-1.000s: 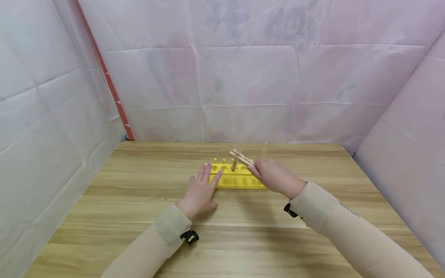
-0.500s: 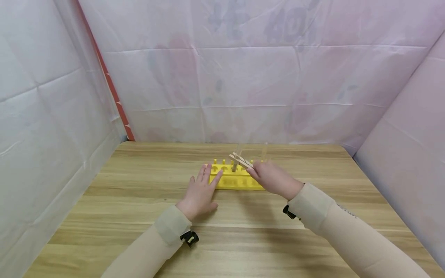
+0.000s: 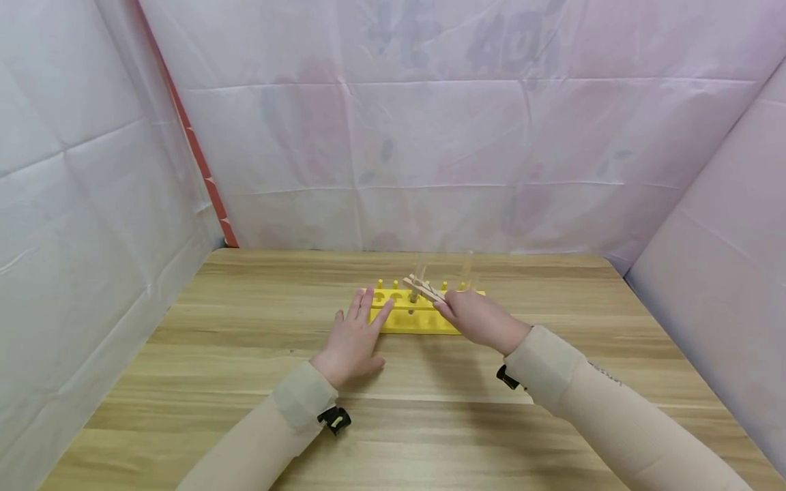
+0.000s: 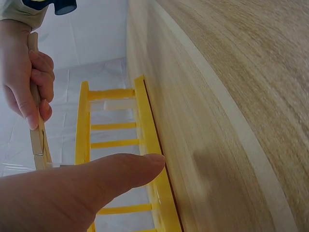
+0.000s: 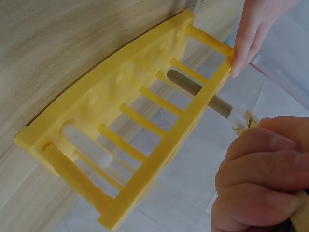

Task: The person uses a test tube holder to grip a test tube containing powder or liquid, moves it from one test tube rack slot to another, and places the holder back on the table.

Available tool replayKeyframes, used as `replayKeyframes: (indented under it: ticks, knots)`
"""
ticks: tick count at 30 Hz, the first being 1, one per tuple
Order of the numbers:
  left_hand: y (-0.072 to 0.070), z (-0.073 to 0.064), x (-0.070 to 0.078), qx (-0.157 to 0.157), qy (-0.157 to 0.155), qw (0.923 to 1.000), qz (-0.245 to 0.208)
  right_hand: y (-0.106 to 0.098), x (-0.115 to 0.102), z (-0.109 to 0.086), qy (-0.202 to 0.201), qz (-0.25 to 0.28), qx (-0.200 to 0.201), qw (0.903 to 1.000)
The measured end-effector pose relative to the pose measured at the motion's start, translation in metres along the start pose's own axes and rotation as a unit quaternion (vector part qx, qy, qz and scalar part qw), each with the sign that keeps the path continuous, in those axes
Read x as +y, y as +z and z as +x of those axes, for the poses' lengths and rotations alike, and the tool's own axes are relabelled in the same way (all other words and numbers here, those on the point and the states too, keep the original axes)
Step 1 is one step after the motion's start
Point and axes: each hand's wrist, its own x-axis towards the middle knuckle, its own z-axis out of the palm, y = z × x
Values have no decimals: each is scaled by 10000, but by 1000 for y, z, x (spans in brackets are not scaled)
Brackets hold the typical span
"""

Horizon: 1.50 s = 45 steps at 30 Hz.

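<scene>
My right hand (image 3: 485, 319) grips a wooden test tube holder (image 3: 425, 289) by its handle. The holder's tip clasps a glass test tube (image 5: 181, 82) with grey-brown contents. This tube passes through a hole in the top of a yellow test tube rack (image 5: 149, 171), its rounded end in the space above the base in the right wrist view. My left hand (image 3: 353, 339) lies at the rack's left end, fingers extended and touching its top and front. In the left wrist view the thumb (image 4: 128, 171) reaches across in front of the rack.
At the rack's right end stands a second glass test tube (image 5: 87, 145) with white contents. Upright yellow pegs (image 3: 380, 284) line the rack's back edge. The wooden tabletop (image 3: 258, 320) ends at pale cloth walls (image 3: 430, 136) behind and at both sides.
The right hand has moved slightly down and left with the test tube holder. The clasped tube has sunk into the rack, its lower end now showing below the top. The left hand stays put.
</scene>
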Motion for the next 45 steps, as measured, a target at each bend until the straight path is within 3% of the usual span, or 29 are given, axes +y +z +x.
replayKeyframes:
  ticks: [13,38,45]
  knots:
    - [0,2,0,67,2,10000,2,4,2,3,126,8,-137,9998]
    - [1,3,-2,-137,-42,9998,120,12,3,8,346,-2,-327,9989]
    - [3,3,-3,-38,-18,10000,53,13,4,8,298,-38,-290,9991]
